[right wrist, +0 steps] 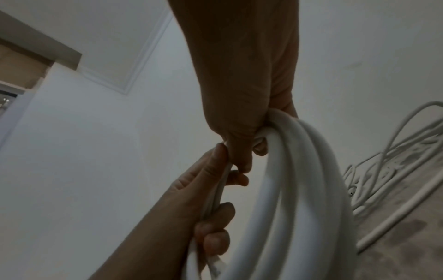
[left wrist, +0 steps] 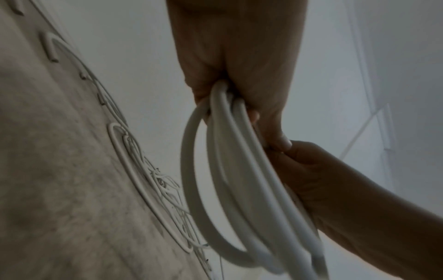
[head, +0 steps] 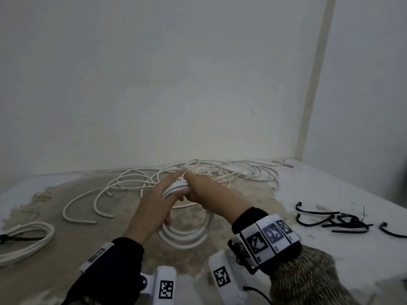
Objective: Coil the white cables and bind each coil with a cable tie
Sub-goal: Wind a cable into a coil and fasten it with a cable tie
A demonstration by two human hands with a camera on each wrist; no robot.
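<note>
No readable text, brands or numbers anywhere. Only black-and-white square code markers, no letters: on white wrist band (head: 269,237) of right arm, on white camera block (head: 222,277) just below that band, on second block (head: 165,288) left of it. Marker on left wrist band (head: 97,254) too blurred to make out.

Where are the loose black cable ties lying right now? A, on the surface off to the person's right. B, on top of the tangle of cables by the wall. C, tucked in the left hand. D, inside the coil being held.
A: the head view shows the black cable ties scattered on the pale surface right of the right hand, apart from the held coil.
</note>
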